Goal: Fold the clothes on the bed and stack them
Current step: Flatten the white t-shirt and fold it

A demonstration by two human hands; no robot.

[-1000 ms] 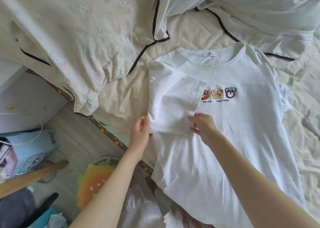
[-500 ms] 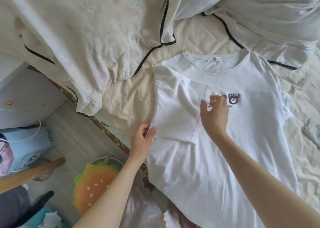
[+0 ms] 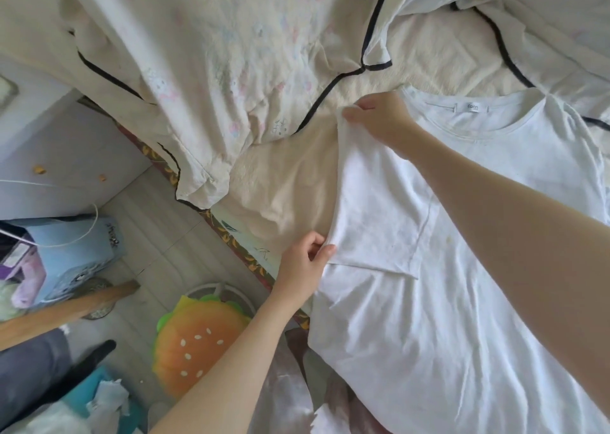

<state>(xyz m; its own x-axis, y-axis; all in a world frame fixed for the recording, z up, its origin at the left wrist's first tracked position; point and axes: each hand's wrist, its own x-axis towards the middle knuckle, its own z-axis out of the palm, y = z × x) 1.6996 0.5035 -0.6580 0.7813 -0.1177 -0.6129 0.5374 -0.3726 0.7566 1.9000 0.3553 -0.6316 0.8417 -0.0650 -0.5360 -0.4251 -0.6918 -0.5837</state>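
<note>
White T-shirt [image 3: 445, 318] lies face up on the bed [image 3: 290, 182] right under your hands, collar away from you, hem toward you, so its long axis runs straight out from your body. Your left hand [image 3: 302, 268] pinches the shirt's left edge just below the folded-in sleeve [image 3: 376, 215], thumb and fingers curled on the cloth. Your right hand [image 3: 379, 119] reaches across and grips the shoulder corner of that same edge, up by the collar. So both hands sit on one long side, near and far along it, with the whole body of the shirt spreading off to your right. I'd judge the fold goes that way, left edge carried over toward the middle. Beyond it, a rumpled quilt [image 3: 204, 70] bunches at the upper left.
</note>
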